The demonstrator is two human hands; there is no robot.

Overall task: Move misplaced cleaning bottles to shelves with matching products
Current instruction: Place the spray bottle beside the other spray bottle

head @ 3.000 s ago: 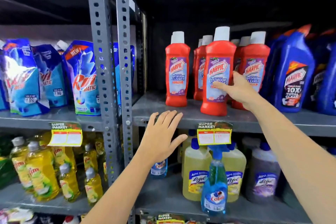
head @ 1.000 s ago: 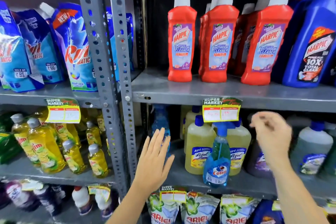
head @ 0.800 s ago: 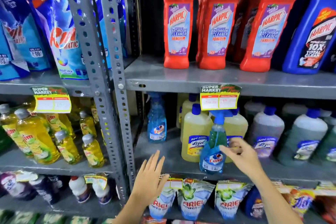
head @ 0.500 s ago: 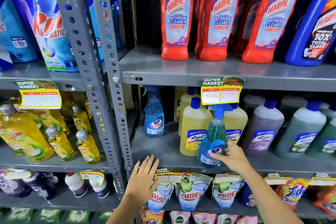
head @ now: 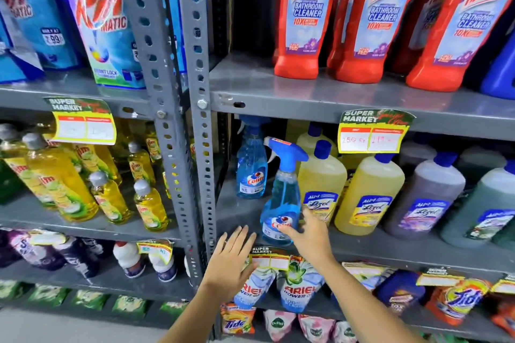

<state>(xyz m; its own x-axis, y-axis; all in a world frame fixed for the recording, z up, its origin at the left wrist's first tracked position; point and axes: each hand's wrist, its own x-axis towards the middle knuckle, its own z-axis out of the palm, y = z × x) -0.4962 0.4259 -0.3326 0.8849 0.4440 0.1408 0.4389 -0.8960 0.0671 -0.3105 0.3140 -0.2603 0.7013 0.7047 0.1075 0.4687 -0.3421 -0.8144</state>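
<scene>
Right hand (head: 309,234) grips the blue spray bottle (head: 281,203); left hand (head: 231,259) hovers open.

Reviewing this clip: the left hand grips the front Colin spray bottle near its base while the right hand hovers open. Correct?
Hands swapped. In the head view the right hand holds the front Colin spray bottle near its base; the left hand hovers open.
</scene>
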